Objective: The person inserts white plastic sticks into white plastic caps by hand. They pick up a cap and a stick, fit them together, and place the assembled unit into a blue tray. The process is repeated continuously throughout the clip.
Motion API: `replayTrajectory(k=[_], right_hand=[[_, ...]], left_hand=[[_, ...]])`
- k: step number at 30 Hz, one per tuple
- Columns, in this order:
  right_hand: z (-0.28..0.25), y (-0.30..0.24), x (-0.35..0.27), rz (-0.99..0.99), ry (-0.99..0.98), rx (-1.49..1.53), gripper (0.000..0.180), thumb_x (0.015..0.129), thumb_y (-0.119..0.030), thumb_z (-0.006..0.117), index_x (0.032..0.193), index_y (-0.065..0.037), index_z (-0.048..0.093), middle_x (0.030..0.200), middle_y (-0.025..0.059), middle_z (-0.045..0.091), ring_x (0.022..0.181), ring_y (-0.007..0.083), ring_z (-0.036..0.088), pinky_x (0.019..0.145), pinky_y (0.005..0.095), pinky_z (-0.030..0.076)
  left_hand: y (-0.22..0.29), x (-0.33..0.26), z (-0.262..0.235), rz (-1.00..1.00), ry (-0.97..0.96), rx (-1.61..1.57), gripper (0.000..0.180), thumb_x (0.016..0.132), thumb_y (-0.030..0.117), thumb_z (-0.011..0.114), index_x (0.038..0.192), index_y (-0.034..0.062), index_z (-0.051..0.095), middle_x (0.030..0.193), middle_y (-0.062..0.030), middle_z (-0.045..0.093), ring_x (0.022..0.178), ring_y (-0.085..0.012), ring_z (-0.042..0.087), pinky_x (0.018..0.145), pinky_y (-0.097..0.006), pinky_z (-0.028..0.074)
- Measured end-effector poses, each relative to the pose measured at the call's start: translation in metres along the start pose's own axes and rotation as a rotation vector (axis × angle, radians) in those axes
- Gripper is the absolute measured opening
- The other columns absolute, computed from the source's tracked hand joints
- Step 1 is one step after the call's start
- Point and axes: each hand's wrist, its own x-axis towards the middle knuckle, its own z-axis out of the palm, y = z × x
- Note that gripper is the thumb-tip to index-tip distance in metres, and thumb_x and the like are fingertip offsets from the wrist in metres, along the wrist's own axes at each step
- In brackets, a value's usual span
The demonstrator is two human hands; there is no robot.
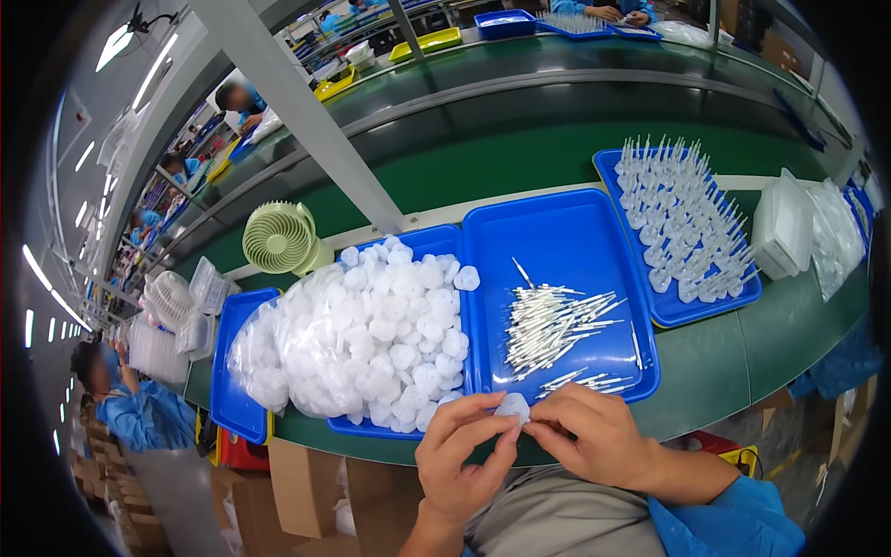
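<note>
My left hand [467, 455] pinches a small frosted white plastic piece [513, 407] between thumb and fingers, just off the near edge of a blue tray [560, 212]. The fingertips of my right hand [594, 436] are closed at the piece's right edge; whether they also hold something thin is hidden. Slender white sticks [548, 325] lie in a loose pile in that tray, with several more close to my right fingers. To the left, a heap of similar frosted pieces [408, 325] spills from a clear plastic bag [292, 343] over another blue tray [436, 243].
At the right, a blue tray [608, 167] holds rows of frosted pieces with upright sticks [682, 218]. Beside it are a white box [781, 227] and clear bags [832, 241]. A green fan [280, 238] stands near a slanted grey post [297, 102]. Co-workers sit beyond the green conveyor [520, 139].
</note>
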Motion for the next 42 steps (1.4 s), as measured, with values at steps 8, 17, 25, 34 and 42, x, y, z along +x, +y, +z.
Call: replayTrajectory(k=[8,17,25,34,42], right_hand=[[0.004,-0.015,-0.013,0.017,0.067,-0.066,0.018,0.096,-0.005,0.085,0.111,-0.002,0.076,0.097,0.0091,0.071,0.077,0.0272,0.072,0.065,0.0384,0.059],[0.021,-0.027,-0.017,0.102,0.040,-0.100,0.017,0.096,-0.008,0.086,0.109,-0.003,0.075,0.096,0.0100,0.071,0.077,0.0279,0.071,0.066,0.0398,0.058],[-0.014,0.016,0.011,0.117,-0.062,-0.476,0.019,0.092,-0.016,0.087,0.106,-0.006,0.078,0.099,0.0129,0.075,0.100,0.0351,0.072,0.092,0.0475,0.056],[-0.036,0.035,0.021,0.358,-0.310,-0.445,0.017,0.089,-0.011,0.088,0.098,-0.006,0.075,0.097,0.0119,0.075,0.101,0.0345,0.070,0.093,0.0465,0.055],[-0.022,0.037,0.016,0.273,-0.239,-0.409,0.017,0.090,-0.013,0.088,0.098,-0.006,0.075,0.094,0.0112,0.072,0.098,0.0336,0.069,0.089,0.0450,0.054]], left_hand=[[0.001,-0.001,0.005,-0.104,0.024,-0.220,0.031,0.089,-0.009,0.085,0.119,-0.0047,0.080,0.127,-0.0215,0.075,0.114,-0.0268,0.078,0.090,-0.034,0.066],[-0.006,-0.003,-0.018,-0.055,-0.140,-0.133,0.029,0.092,-0.011,0.080,0.120,-0.0030,0.084,0.129,-0.0204,0.074,0.117,-0.0247,0.073,0.095,-0.033,0.061],[-0.032,-0.012,-0.041,-0.042,-0.043,-0.033,0.023,0.102,-0.001,0.080,0.124,-0.0001,0.085,0.125,-0.0148,0.075,0.109,-0.0219,0.069,0.093,-0.032,0.055],[-0.044,-0.020,-0.057,-0.170,0.000,-0.247,0.022,0.106,0.002,0.078,0.127,-0.0025,0.081,0.116,-0.0109,0.075,0.096,-0.0149,0.066,0.085,-0.028,0.053],[-0.050,-0.021,-0.053,-0.276,0.018,-0.442,0.029,0.105,-0.002,0.078,0.134,-0.0065,0.075,0.117,-0.0108,0.076,0.102,-0.0152,0.072,0.090,-0.028,0.058]])
